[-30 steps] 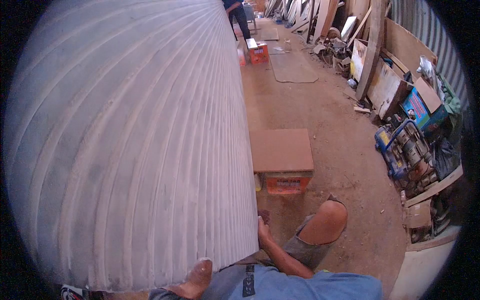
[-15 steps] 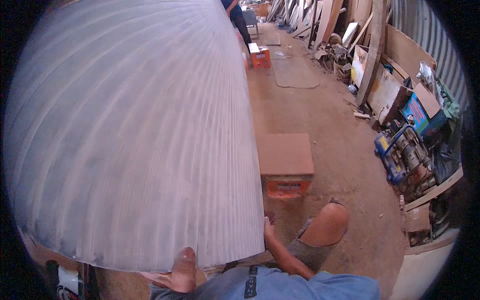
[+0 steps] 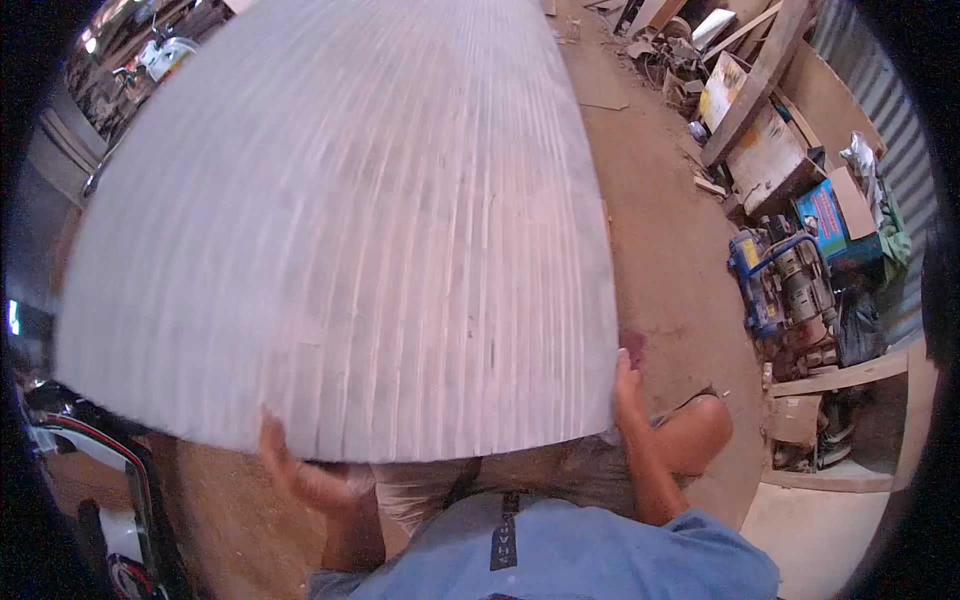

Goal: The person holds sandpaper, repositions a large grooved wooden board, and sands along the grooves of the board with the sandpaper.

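A large, pale grey ribbed panel fills the middle of the view, its ribs running away from me. My left hand, blurred, grips the near edge left of centre, with the thumb over the top face and the fingers hidden below. At the near right corner, my right hand is closed on the side edge. A small dark reddish thing shows just beyond the right fingers, its kind unclear. The near edge lies over my lap.
A blue-framed machine stands on the right, beside a blue box and a wooden post. Scrap boards and a corrugated wall line that side. Bare brown floor runs along the panel. A white and black vehicle part is at lower left.
The panel has shifted right in view and now covers where the orange crate with a brown top showed. Both hands keep hold of it. The view has also moved, and the far person is out of sight.
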Demonstrator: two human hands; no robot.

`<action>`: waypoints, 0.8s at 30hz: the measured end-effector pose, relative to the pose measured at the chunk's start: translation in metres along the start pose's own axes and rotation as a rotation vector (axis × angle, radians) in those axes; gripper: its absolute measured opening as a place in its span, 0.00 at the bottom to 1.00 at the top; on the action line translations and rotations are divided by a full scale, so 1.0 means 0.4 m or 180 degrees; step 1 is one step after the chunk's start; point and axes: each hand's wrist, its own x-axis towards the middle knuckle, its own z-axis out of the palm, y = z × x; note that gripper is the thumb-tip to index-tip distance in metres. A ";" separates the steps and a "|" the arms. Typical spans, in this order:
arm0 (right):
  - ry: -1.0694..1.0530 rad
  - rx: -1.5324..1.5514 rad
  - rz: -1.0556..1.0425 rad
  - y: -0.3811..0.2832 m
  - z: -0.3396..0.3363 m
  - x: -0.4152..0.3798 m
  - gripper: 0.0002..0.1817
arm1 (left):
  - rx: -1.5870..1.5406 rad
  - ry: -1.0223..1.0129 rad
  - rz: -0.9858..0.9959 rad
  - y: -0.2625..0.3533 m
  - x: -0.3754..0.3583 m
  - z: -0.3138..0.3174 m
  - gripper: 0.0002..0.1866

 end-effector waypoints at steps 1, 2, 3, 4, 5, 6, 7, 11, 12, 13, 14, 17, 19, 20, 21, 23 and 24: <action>-0.0010 0.0091 -0.0023 -0.019 -0.030 -0.008 0.45 | -0.0307 -0.0036 -0.0284 -0.021 -0.033 0.020 0.50; -0.0066 0.0066 -0.0044 -0.024 -0.050 0.011 0.45 | -0.0611 -0.0045 -0.0571 -0.041 -0.067 0.039 0.49; 0.0250 -0.0089 0.0032 -0.026 -0.063 0.034 0.42 | -0.0910 -0.0040 -0.0850 -0.058 -0.088 0.057 0.48; 0.0569 -0.0260 0.0108 -0.019 -0.085 0.052 0.39 | -0.1207 -0.0007 -0.1131 -0.071 -0.105 0.075 0.47; 0.0520 -0.0296 0.0056 -0.006 -0.099 0.070 0.39 | -0.1586 0.0184 -0.1916 -0.073 -0.120 0.101 0.44; 0.0696 -0.0171 -0.0283 0.017 -0.103 0.094 0.38 | -0.1990 0.0412 -0.2676 -0.073 -0.115 0.136 0.41; 0.0858 -0.0065 -0.0629 0.051 -0.110 0.127 0.38 | -0.2397 0.0646 -0.3426 -0.072 -0.114 0.167 0.38; 0.1328 -0.0290 -0.1198 0.263 -0.164 0.348 0.36 | -0.3353 0.1071 -0.4875 -0.121 -0.145 0.241 0.32; 0.1391 -0.0323 -0.1212 0.303 -0.177 0.373 0.36 | -0.3398 0.0983 -0.4895 -0.126 -0.178 0.251 0.31; 0.1390 -0.0286 -0.1157 0.291 -0.182 0.350 0.35 | -0.3400 0.0957 -0.4908 -0.151 -0.214 0.261 0.31; 0.1390 -0.0249 -0.1102 0.278 -0.187 0.327 0.35 | -0.3436 0.1033 -0.5019 -0.192 -0.253 0.271 0.30; 0.0961 -0.0425 -0.1049 0.155 -0.162 0.218 0.25 | -0.3311 0.1126 -0.5130 -0.235 -0.284 0.303 0.30; 0.0623 -0.0741 0.0030 0.064 -0.139 0.152 0.25 | -0.3091 0.1208 -0.5201 -0.225 -0.303 0.289 0.30; 0.0639 -0.0783 0.0098 0.091 -0.128 0.173 0.25 | -0.2906 0.1294 -0.5310 -0.208 -0.285 0.295 0.30; 0.0870 -0.0735 -0.0684 0.139 -0.111 0.211 0.25 | -0.2709 0.1390 -0.5414 -0.202 -0.277 0.299 0.30; 0.1060 -0.0774 -0.1387 0.160 -0.107 0.192 0.25 | -0.2783 0.1338 -0.5451 -0.215 -0.307 0.286 0.30; 0.1081 -0.0860 -0.0881 0.113 -0.095 0.170 0.26 | -0.2999 0.1320 -0.5396 -0.234 -0.318 0.292 0.30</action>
